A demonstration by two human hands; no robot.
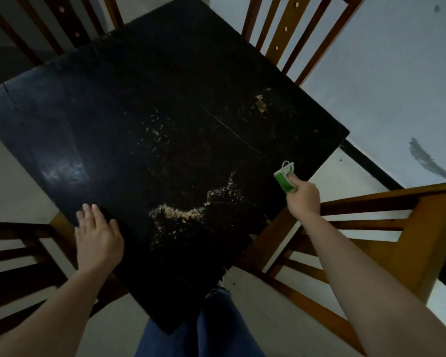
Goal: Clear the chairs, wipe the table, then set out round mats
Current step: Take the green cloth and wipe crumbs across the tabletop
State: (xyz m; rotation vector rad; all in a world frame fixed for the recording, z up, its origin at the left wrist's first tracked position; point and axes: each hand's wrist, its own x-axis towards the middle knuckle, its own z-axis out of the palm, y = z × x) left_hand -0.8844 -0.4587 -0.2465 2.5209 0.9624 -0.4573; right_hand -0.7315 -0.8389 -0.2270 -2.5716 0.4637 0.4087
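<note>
Dark table [113,119], both hands [98,238] at near edges.

A dark, worn worktop [119,119] carries pale crumbs [180,215] scattered near its near edge, with chipped patches [261,104] toward the far right corner.

the table [144,104] stretches ahead of both sets of fingers. the left hand [98,238] lies flat on its near left edge, crumbs [180,212] just right of those fingers. the right hand [303,199] is at the near right edge, a folded cloth [283,180] pinched in its fingers. chairs [386,228] stand around the table, one behind each hand and two beyond the far edges.
</note>
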